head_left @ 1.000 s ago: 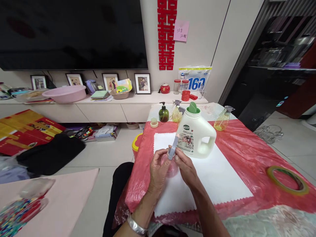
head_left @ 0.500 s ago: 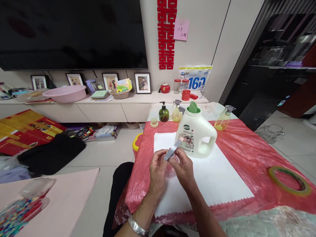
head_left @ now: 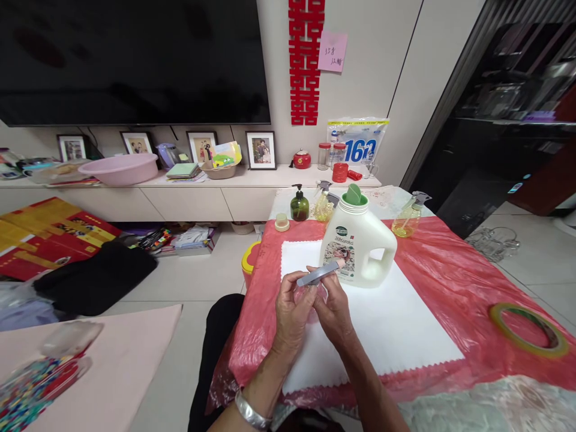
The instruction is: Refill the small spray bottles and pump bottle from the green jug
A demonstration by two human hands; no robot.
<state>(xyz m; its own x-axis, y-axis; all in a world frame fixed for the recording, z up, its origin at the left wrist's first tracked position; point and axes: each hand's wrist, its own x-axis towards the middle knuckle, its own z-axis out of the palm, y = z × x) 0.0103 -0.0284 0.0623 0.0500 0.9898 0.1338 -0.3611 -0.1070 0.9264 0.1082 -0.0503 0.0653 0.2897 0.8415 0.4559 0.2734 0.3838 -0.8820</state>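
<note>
Both the left hand (head_left: 289,315) and the right hand (head_left: 333,309) appear in the head view, brought together over a white cloth mat with a zigzag edge (head_left: 405,336). Fingers (head_left: 288,285) of each are curled nearly closed around the top of a small translucent pink plastic bottle (head_left: 312,314); which of them bear on its neck cannot be told. Above the thumbs, a grey plastic pump head with a pale pink tip (head_left: 317,274) lies crosswise, tip toward the right, overlapping a large white plastic jug with a green spout (head_left: 382,237). The jug stands upright on the mat. Behind it on the table covered in red plastic sheeting (head_left: 256,312) are a dark green pump bottle (head_left: 299,208) and a clear spray bottle with yellow liquid (head_left: 322,209). Well apart, at right, lies a yellowish roll of tape (head_left: 501,327).
</note>
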